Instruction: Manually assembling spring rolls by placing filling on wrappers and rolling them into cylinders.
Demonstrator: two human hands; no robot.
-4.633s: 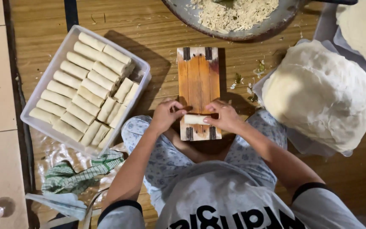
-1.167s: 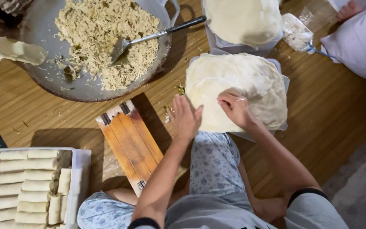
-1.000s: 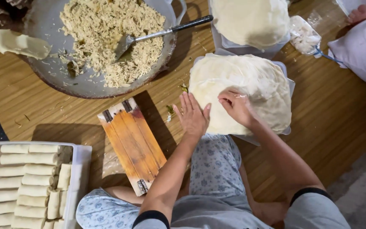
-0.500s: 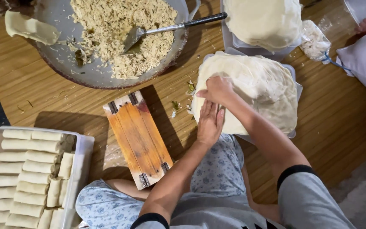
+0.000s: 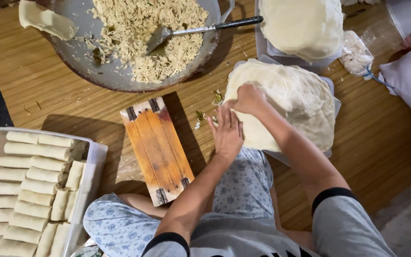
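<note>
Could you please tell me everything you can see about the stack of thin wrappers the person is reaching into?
The stack of wrappers is a pale cream, domed pile of thin round sheets with wrinkled, loose edges. It sits on a clear plastic tray on the wooden floor, just right of the wooden board. The right hand pinches its left edge, and the left hand lies flat, fingers spread, against its lower left rim.

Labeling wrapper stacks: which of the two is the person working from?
The nearer stack of wrappers, beside the wooden board. Both hands are on its left edge: right hand, left hand. The far stack, beside the pan, is untouched.
</note>
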